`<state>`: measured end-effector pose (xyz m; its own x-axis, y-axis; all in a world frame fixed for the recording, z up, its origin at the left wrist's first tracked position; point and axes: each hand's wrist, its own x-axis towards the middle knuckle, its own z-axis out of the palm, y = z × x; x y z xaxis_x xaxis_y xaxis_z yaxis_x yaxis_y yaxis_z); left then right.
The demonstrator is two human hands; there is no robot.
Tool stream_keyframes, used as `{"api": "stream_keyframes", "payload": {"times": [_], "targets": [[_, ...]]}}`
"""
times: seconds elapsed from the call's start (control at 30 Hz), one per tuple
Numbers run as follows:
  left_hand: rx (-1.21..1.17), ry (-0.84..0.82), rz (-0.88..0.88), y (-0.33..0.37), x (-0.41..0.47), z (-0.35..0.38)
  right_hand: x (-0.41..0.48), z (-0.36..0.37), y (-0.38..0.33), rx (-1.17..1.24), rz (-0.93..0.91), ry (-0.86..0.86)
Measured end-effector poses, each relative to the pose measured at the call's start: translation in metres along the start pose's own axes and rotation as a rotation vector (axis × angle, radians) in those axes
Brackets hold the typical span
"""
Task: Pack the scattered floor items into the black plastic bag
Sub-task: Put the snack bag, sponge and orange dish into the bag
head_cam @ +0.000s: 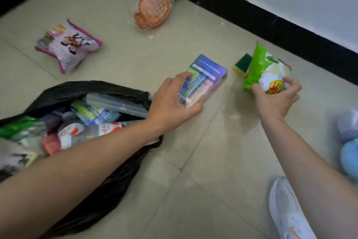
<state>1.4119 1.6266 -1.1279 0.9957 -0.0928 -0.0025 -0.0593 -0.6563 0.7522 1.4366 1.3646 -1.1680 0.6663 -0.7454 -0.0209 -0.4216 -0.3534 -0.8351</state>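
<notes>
Near left: black plastic bag (87,87) lies w/ mouth spread open, part full, so drops go straight in. Farther left-centre, pink packet (67,45) & orange item (153,11) in clear wrap lie loose on the floor. Centre: left hand (174,103) clamps blue box (205,77) by its near end, prob. to lift it. Right: right hand (277,99) grips green packet (265,70), sponge (241,64) just behind. Hands apart.
</notes>
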Motion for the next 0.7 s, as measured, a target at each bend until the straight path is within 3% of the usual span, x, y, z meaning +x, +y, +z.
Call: {"api": "stream_keyframes", "payload": {"times": [0.17, 0.3, 0.47, 0.57, 0.7], "targets": [[-0.066, 0.197, -0.045, -0.031, -0.04, -0.079, -0.057, 0.044, -0.071, 0.255, -0.2, -0.238], [-0.071, 0.342, -0.19, -0.056, -0.086, -0.128, -0.116, 0.072, -0.109, 0.301, -0.219, -0.506], [0.038, 0.396, -0.338, -0.087, -0.145, -0.179, -0.197, 0.091, -0.129, 0.358, -0.234, -0.843], [0.136, 0.227, -0.44, -0.098, -0.15, -0.199, -0.215, 0.094, -0.128, 0.321, -0.282, -0.907], [0.012, 0.027, -0.599, -0.116, -0.146, -0.234, -0.227, 0.092, -0.127, 0.268, -0.314, -0.997]]}}
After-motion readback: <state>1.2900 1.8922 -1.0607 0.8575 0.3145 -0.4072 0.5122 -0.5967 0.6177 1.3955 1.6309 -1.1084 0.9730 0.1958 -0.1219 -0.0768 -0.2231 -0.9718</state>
